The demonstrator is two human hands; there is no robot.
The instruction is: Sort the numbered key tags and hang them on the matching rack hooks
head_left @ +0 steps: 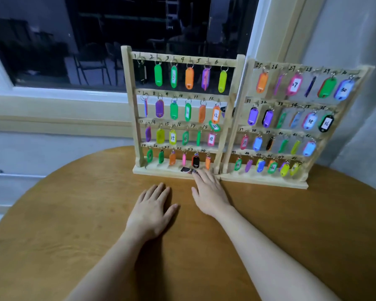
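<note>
The left hand (153, 208) is being rested flat, grip spread, on the tabletop (74, 224); a dark key tag (186, 169) on the left rack (174, 172) base is being touched by the right hand (208, 192), grip spread.

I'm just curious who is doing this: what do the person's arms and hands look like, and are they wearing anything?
Both forearms are bare, with no sleeves in view. The left hand and right hand wear no gloves, and no rings, watch or bracelets show.

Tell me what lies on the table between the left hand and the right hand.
Nothing: in the head view, only bare wooden table shows between the left hand and the right hand.
</note>
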